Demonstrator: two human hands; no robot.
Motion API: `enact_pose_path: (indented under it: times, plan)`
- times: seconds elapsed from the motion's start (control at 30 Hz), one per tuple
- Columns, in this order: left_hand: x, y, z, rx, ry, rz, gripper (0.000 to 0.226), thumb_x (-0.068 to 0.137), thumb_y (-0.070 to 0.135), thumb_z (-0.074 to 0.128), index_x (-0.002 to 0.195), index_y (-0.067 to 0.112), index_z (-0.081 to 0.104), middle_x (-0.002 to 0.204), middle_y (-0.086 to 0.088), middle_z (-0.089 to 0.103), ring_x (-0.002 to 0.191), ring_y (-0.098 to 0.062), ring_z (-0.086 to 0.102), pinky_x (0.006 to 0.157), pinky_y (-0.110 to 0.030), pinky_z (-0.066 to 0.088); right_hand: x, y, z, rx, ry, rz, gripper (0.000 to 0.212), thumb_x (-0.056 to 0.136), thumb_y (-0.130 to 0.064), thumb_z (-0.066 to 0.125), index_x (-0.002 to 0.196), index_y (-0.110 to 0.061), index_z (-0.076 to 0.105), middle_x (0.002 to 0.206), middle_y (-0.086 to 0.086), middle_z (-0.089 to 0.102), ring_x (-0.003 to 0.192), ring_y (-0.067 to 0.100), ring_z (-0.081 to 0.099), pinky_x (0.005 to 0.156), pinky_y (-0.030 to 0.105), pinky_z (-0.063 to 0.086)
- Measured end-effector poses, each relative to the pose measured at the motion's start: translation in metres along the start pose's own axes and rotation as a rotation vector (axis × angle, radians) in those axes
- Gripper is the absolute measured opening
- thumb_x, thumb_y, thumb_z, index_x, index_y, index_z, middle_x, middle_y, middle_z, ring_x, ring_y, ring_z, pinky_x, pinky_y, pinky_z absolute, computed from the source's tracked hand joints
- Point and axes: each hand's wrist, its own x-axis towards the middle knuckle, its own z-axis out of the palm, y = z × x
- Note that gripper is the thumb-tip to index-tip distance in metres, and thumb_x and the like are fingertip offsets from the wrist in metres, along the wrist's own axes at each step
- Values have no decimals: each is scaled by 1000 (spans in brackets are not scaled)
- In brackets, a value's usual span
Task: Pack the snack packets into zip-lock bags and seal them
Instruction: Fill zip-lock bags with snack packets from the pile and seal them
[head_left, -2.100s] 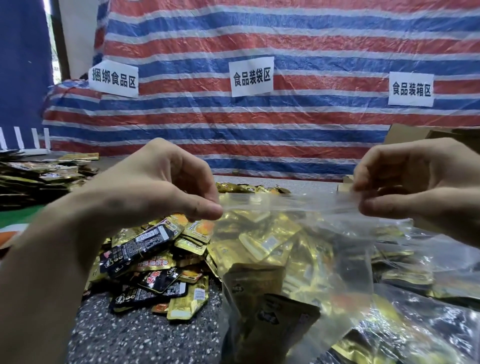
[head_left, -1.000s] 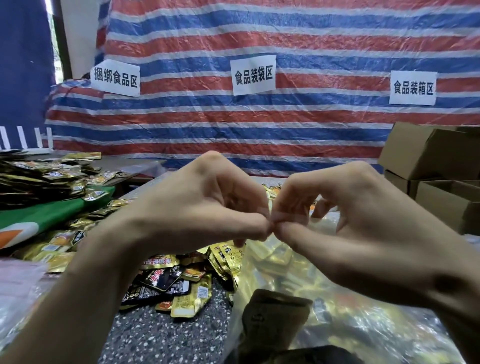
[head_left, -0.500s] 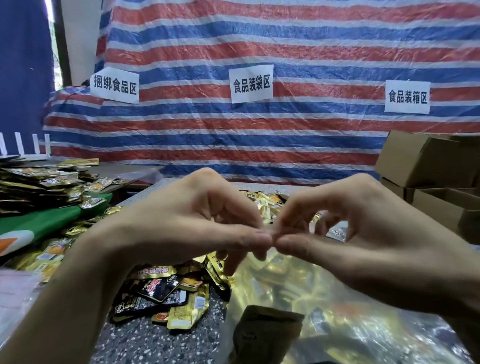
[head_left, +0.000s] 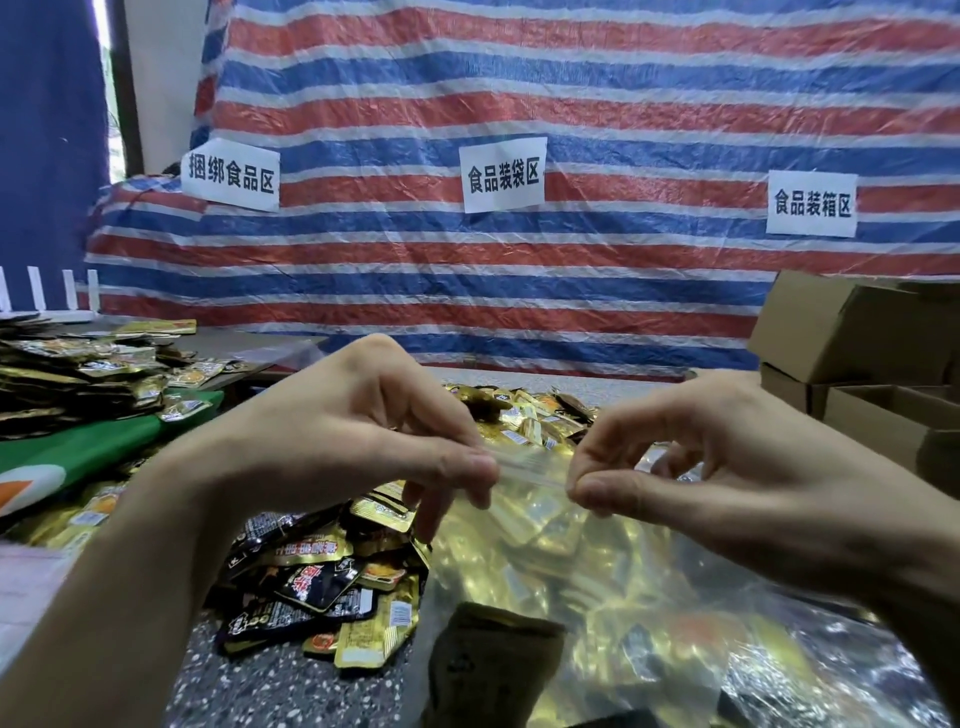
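Observation:
A clear zip-lock bag (head_left: 587, 582) full of gold snack packets hangs in front of me, its zip strip (head_left: 532, 470) stretched across the top. My left hand (head_left: 363, 436) pinches the strip between thumb and fingers at its left part. My right hand (head_left: 691, 467) pinches the same strip a short way to the right. A pile of loose black and gold snack packets (head_left: 322, 577) lies on the speckled table (head_left: 260, 686) below my left hand, and more gold packets (head_left: 524, 415) lie behind the bag.
Stacks of packets (head_left: 78, 369) sit on a side table at the left, beside a green cloth (head_left: 104, 447). Cardboard boxes (head_left: 862, 358) stand at the right. A striped tarp (head_left: 519, 286) with three paper signs closes off the back.
My two hands, pinching the strip thumb to thumb half a second ago, have slid apart along it. About two seconds ago they held the bag's mouth stretched wide.

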Motion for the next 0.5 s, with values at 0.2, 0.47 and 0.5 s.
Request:
enact_pose_path:
  times: [0.2,0.47,0.5]
  plan:
    - [-5,-9,-10,-25,24,-24,18,86,25,73,80,11,81,64,-9,72,56,-19,69,57,-22,53,-3,14,-9,62,-82,64,27,79,-47,63,84,-25,77,83,-12,74,78,4,66,67,13,47]
    - [-12,-19,-20,-29,81,-8,19,81,32,72,79,16,81,60,-9,70,53,-20,68,56,-19,51,-5,32,-16,175,-95,101,35,75,-46,67,87,-16,78,89,6,75,84,20,69,79,31,55]
    - [-12,-20,-21,-27,89,-4,19,81,33,73,79,17,81,60,-9,70,53,-20,67,56,-18,50,-5,33,-16,191,-96,104,34,75,-46,67,87,-16,78,89,6,75,84,19,69,78,29,56]
